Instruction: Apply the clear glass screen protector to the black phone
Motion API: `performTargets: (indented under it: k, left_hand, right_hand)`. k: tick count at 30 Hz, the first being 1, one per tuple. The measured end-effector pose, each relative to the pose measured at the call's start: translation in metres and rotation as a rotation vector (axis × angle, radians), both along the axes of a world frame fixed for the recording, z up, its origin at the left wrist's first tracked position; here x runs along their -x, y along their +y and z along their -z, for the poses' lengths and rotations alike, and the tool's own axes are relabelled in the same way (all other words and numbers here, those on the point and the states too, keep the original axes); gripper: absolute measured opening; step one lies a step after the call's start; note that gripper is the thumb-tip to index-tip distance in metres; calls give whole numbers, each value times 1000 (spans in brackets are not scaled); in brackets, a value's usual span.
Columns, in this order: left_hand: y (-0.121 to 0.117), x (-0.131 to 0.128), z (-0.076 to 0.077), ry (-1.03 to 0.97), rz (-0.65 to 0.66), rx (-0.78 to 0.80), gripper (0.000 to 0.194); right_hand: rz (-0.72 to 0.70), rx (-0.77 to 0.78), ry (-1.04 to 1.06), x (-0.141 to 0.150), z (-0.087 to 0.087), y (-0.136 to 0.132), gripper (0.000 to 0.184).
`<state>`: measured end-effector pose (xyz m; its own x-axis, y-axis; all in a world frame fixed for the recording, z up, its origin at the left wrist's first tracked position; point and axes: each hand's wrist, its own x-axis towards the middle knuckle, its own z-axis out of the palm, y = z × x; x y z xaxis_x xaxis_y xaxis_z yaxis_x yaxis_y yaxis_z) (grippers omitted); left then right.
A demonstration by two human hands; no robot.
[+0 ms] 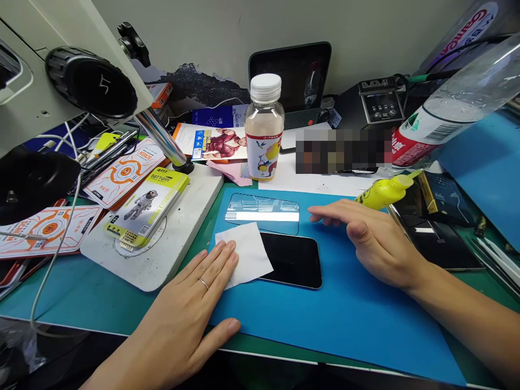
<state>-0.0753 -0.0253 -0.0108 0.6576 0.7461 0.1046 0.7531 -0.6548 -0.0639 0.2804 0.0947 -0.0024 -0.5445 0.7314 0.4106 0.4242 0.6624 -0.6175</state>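
Flat and with fingers stretched out, my left hand (pixel 184 303) presses on a white wipe (pixel 247 252). The wipe covers the left part of a smartphone (pixel 292 261), which lies screen up with a dark display on the blue mat (pixel 325 330). Just behind the phone rests a clear glass screen protector (pixel 264 211) with a dark border, reflecting light. My right hand (pixel 377 241) hovers to the right of the phone, fingers extended and thumb apart, holding nothing. Close behind it lies a yellow squeeze bottle (pixel 384 192), its lower end partly hidden by the hand.
A microscope base (pixel 195 216) stands at left, carrying yellow battery packs (pixel 150 206). A capped drink bottle (pixel 265 130) stands behind the mat. A large clear bottle (pixel 450 114) leans at right above a dark phone-like panel (pixel 434 233). A screen device (pixel 290 81) stands against the wall.
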Motion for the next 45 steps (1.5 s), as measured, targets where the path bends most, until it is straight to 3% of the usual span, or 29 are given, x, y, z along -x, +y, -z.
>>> performTargets:
  k: [7, 17, 25, 31, 37, 45]
  left_hand:
    - [-10, -1, 5, 17, -6, -8, 81]
    - [-8, -7, -1, 4, 85, -29, 78]
    - [1, -32, -9, -48, 122, 113, 98]
    - [2, -56, -2, -72, 135, 130, 103]
    - [2, -85, 8, -62, 169, 39, 102]
    - [0, -126, 8, -88, 112, -39, 105]
  right_hand:
    - [-7, 8, -8, 1, -1, -1, 59]
    - [-3, 27, 17, 4, -1, -1, 64]
    - [-30, 13, 25, 3, -1, -3, 64]
    - [-28, 25, 24, 3, -2, -1, 65]
    - [-14, 30, 36, 3, 1, 0, 66]
    - [-13, 53, 36, 2, 0, 0, 67]
